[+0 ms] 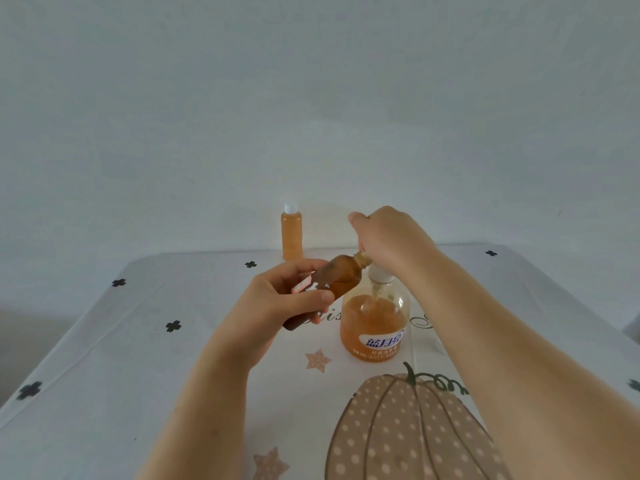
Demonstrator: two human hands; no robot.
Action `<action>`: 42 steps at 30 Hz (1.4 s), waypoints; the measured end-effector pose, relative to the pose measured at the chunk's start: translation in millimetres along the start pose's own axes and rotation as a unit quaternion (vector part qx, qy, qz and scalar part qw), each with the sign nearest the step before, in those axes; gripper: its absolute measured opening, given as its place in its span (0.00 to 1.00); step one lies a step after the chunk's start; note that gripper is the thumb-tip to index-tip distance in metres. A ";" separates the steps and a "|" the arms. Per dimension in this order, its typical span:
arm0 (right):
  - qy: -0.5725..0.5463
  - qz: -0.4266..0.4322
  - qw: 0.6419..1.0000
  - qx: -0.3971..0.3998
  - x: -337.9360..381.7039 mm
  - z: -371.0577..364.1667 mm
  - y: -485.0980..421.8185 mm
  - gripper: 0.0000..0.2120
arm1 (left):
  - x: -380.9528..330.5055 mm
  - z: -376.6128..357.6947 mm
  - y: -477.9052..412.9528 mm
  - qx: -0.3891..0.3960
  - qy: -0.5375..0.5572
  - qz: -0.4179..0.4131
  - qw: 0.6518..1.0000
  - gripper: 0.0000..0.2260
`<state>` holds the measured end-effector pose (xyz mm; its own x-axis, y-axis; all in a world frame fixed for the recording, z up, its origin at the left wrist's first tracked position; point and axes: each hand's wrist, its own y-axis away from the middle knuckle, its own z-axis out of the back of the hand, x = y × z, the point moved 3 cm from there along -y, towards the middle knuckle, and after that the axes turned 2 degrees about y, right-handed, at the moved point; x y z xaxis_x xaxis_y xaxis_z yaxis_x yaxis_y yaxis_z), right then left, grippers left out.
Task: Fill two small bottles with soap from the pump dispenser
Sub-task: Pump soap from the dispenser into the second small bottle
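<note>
Centre frame: left hand (pixel 277 299) grip is curled round the brown small bottle (pixel 341 277), which is tilted with its open neck up-right, touching the right hand (pixel 391 237). The right hand sits on top of the pump dispenser (pixel 375 323); its fingers are hidden, so I can't tell the grip. The dispenser stands on the tabletop (pixel 138 341), partly full of orange soap. The capped small bottle (pixel 292 233), full, stands upright at upper centre on the far edge, well apart.

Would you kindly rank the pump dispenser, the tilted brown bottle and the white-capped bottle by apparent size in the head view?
1. pump dispenser
2. brown bottle, partly covered by the left hand
3. white-capped bottle, though it stands farther away, so these two bottles' real ranking is unsure.
</note>
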<state>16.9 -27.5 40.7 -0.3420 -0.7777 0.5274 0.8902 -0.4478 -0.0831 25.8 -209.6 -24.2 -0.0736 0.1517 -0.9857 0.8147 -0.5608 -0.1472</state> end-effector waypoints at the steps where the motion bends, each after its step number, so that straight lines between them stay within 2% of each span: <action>1: -0.002 -0.001 1.000 0.001 -0.1 -0.2 0.7 0.21 | -0.4 -0.3 0.3 -0.002 -0.001 -0.002 1.000 0.19; 9: -0.022 -0.002 1.000 0.022 4.4 12.4 8.4 0.22 | -4.8 -5.0 3.2 -0.005 -0.001 -0.015 1.000 0.16; 14: 0.000 0.014 0.998 0.055 15.2 28.4 10.2 0.20 | -7.1 -7.0 4.1 -0.010 0.002 -0.023 1.000 0.20; 21: 0.013 0.034 0.997 0.061 25.1 25.4 7.4 0.21 | -8.4 -7.3 5.8 -0.017 0.000 -0.022 1.000 0.17; 30: 0.027 0.000 0.999 0.043 21.2 16.8 5.6 0.16 | -16.2 -7.1 8.2 -0.037 -0.002 -0.038 0.999 0.16; 42: 0.014 -0.034 0.996 0.078 13.4 -3.2 -7.5 0.15 | -11.7 -0.3 5.4 -0.061 -0.029 -0.017 0.998 0.18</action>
<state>4.6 -35.9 45.7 -0.4087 -0.7615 0.5030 0.9002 -0.4273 0.0846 31.2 -214.1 -13.5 -0.1321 0.1197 -0.9840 0.8747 -0.4529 -0.1725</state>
